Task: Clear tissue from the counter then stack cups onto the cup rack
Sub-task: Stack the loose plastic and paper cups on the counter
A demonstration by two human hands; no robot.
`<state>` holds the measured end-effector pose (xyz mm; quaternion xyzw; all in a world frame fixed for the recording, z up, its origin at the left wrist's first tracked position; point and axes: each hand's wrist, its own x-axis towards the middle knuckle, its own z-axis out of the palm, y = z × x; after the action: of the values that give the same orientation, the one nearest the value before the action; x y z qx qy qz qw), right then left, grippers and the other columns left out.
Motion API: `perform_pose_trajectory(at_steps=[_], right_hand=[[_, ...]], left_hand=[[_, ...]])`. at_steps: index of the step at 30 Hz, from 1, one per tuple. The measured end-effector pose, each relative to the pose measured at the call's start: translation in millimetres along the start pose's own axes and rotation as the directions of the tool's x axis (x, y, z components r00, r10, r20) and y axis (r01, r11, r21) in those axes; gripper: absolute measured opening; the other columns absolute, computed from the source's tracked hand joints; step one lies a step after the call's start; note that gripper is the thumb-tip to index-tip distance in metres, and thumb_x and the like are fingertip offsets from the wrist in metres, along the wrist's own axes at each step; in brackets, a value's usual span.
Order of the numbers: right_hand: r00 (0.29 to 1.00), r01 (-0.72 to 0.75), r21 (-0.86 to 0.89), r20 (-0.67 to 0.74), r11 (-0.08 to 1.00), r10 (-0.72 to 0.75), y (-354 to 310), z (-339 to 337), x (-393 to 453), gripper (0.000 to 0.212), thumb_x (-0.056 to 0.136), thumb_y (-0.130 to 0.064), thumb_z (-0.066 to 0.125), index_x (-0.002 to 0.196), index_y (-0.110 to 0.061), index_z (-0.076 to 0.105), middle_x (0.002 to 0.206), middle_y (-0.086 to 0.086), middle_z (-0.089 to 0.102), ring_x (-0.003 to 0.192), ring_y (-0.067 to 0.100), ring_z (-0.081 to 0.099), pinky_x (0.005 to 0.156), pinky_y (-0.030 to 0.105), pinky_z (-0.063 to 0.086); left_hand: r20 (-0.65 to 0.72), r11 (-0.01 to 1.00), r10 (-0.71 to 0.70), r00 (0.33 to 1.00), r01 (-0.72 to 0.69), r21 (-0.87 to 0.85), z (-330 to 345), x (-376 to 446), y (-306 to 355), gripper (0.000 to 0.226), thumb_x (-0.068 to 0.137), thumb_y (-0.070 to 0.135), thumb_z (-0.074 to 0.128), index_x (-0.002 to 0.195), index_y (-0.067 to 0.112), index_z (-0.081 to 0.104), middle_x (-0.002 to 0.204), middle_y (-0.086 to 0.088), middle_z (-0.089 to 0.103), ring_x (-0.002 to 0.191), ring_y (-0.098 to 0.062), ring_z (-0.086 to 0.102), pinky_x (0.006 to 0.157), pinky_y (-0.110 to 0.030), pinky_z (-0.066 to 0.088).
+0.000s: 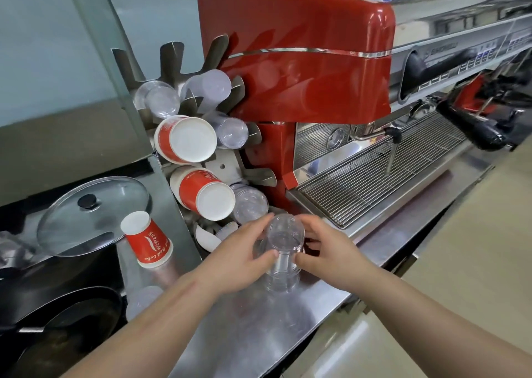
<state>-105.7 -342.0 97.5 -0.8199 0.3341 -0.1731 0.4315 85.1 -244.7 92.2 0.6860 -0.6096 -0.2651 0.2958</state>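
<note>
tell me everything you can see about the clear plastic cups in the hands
The clear plastic cups form a short nested stack of see-through, thin ribbed plastic, upside down with the round base facing the camera. The stack stands on or just above the steel counter, in front of the red espresso machine. The left hand and right hand grip it from either side. How many cups cannot be told.

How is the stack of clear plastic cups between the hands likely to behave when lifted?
The clear cup stack looks thin-walled, so it is probably light and may flex if squeezed. Its smooth surface could slip, which may be why both the left hand and the right hand grip it. Nested cups might separate or tilt.
</note>
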Motion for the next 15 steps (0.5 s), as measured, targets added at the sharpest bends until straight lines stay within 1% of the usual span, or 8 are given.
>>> perform_pose_trajectory(at_steps=[3, 5, 6, 8, 12, 15], right_hand=[[0.999, -0.029, -0.061, 0.030, 0.998, 0.031, 11, 10, 1, 0.057, 0.080, -0.023, 0.073, 0.129, -0.036, 0.047, 0.119, -0.021, 0.057, 0.109, -0.015, 0.051, 0.082, 0.000, 0.040], [0.998, -0.047, -0.089, 0.041, 0.995, 0.051, 19, 15, 2, 0.058, 0.079, -0.026, 0.073, 0.130, -0.035, 0.046, 0.121, -0.018, 0.058, 0.109, -0.009, 0.054, 0.083, 0.002, 0.041], [0.997, -0.054, -0.096, 0.047, 0.994, 0.058, 23, 18, 3, 0.059, 0.079, -0.027, 0.074, 0.131, -0.035, 0.046, 0.121, -0.017, 0.058, 0.109, -0.007, 0.055, 0.085, 0.004, 0.043], [0.995, -0.069, -0.095, 0.067, 0.993, 0.076, 29, 23, 2, 0.059, 0.079, -0.025, 0.074, 0.131, -0.034, 0.047, 0.122, -0.015, 0.060, 0.109, -0.003, 0.057, 0.089, 0.011, 0.046], [0.991, -0.078, -0.104, 0.096, 0.991, 0.089, 41, 32, -2, 0.056, 0.077, -0.021, 0.073, 0.127, -0.036, 0.051, 0.117, -0.016, 0.062, 0.108, 0.000, 0.059, 0.094, 0.023, 0.049], [0.992, -0.059, -0.113, 0.105, 0.992, 0.071, 49, 37, -4, 0.057, 0.078, -0.018, 0.070, 0.127, -0.038, 0.050, 0.117, -0.022, 0.060, 0.108, 0.000, 0.059, 0.094, 0.026, 0.049]], left_hand=[[0.024, 1.000, -0.022, 0.999, 0.021, 0.011, 10, 2, -12, 0.068, 0.085, 0.041, 0.060, 0.146, 0.033, 0.032, 0.140, 0.009, 0.047, 0.126, -0.004, 0.046, 0.103, -0.036, 0.045], [0.044, 0.999, -0.040, 0.998, 0.041, -0.029, 17, 2, -17, 0.063, 0.083, 0.040, 0.061, 0.141, 0.038, 0.036, 0.137, 0.012, 0.051, 0.124, -0.002, 0.048, 0.101, -0.034, 0.046], [0.055, 0.997, -0.054, 0.997, 0.057, -0.056, 20, 2, -19, 0.060, 0.082, 0.041, 0.061, 0.137, 0.041, 0.038, 0.133, 0.015, 0.053, 0.123, -0.001, 0.049, 0.100, -0.034, 0.047], [0.071, 0.993, -0.086, 0.994, 0.092, -0.080, 28, 0, -26, 0.057, 0.077, 0.044, 0.061, 0.131, 0.042, 0.042, 0.129, 0.018, 0.056, 0.122, 0.000, 0.050, 0.098, -0.035, 0.049], [0.095, 0.987, -0.124, 0.988, 0.133, -0.091, 40, -3, -40, 0.060, 0.077, 0.041, 0.063, 0.133, 0.037, 0.041, 0.128, 0.019, 0.057, 0.117, 0.005, 0.054, 0.097, -0.032, 0.050], [0.111, 0.980, -0.147, 0.983, 0.159, -0.119, 50, -5, -46, 0.060, 0.077, 0.042, 0.062, 0.133, 0.037, 0.041, 0.130, 0.016, 0.057, 0.117, 0.007, 0.053, 0.096, -0.031, 0.050]])
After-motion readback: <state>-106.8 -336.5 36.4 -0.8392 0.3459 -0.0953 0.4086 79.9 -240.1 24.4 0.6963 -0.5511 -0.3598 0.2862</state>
